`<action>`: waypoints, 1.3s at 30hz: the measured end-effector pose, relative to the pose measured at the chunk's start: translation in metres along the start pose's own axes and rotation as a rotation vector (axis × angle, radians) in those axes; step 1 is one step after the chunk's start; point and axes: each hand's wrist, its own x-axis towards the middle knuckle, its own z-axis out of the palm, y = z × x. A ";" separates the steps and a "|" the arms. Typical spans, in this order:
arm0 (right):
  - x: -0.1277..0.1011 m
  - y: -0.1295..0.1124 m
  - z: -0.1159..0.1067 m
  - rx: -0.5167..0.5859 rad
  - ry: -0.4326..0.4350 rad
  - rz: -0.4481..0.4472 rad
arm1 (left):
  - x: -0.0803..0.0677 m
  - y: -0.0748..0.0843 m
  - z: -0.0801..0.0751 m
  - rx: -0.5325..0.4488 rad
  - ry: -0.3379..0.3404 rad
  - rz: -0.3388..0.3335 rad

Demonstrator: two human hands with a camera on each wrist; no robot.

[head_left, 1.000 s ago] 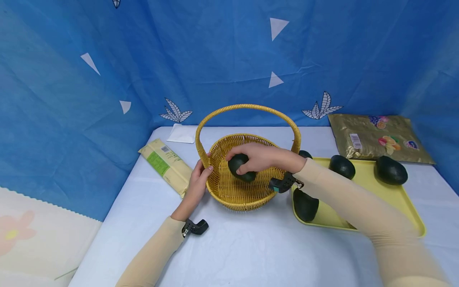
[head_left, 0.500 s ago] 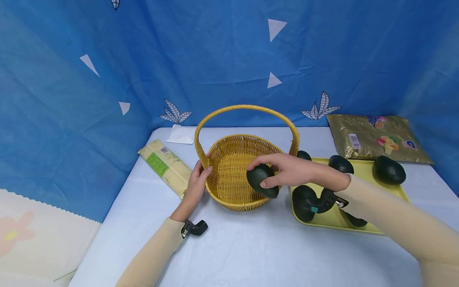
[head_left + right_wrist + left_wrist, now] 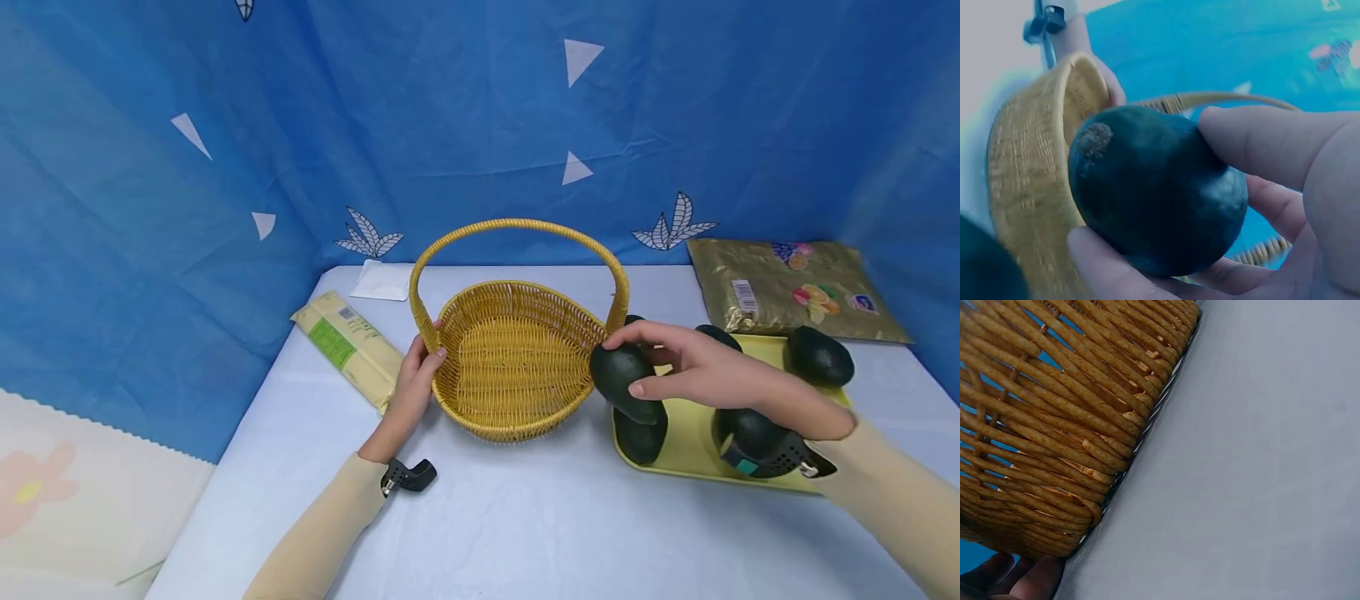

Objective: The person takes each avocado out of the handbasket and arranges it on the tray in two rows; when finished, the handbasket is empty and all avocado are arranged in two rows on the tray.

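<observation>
A dark green avocado [image 3: 621, 375] is pinched between the thumb and fingers of my right hand [image 3: 697, 371], over the tray's left edge and just right of the basket. In the right wrist view, this avocado [image 3: 1154, 187] shows a rough brown stem scar. My left hand [image 3: 411, 383] grips the yellow wicker basket [image 3: 517, 354] at its left side, near the foot of the handle. Only fingertips [image 3: 1038, 578] of it show in the left wrist view, against the weave. The basket stands upright, nothing visible inside. Several more avocados, one of them [image 3: 640, 437], lie on the tray.
The yellow tray [image 3: 686, 429] lies right of the basket, partly under my right arm. Behind it rests a gold packet [image 3: 795, 287]. A cream and green packet [image 3: 348, 346] and a white sachet [image 3: 381, 280] lie left. Blue cloth [image 3: 480, 125] hangs behind.
My right hand has carried the avocado rightward, out from over the basket to above the tray's left edge. My left hand has stayed on the basket.
</observation>
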 end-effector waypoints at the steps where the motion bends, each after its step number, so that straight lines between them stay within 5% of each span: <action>1: -0.007 0.004 -0.003 0.005 0.018 -0.013 | 0.000 0.000 0.000 0.001 0.000 0.001; 6: -0.041 0.029 -0.019 -0.025 0.123 0.006 | 0.001 0.001 0.000 0.001 -0.003 0.007; 15: -0.095 0.062 -0.044 -0.164 0.341 0.271 | 0.002 0.000 0.000 -0.002 0.002 0.015; 20: -0.126 0.085 -0.051 -0.190 0.414 0.343 | 0.002 0.001 0.001 0.003 -0.002 0.017; 27: -0.170 0.138 -0.054 -0.247 0.450 0.506 | 0.001 0.000 0.000 -0.012 -0.008 0.015; 34: -0.187 0.136 -0.045 -0.228 0.447 0.672 | 0.000 0.001 0.000 -0.020 -0.007 0.016; 39: -0.198 0.162 -0.043 -0.248 0.460 0.772 | 0.000 0.001 0.001 -0.024 -0.002 0.013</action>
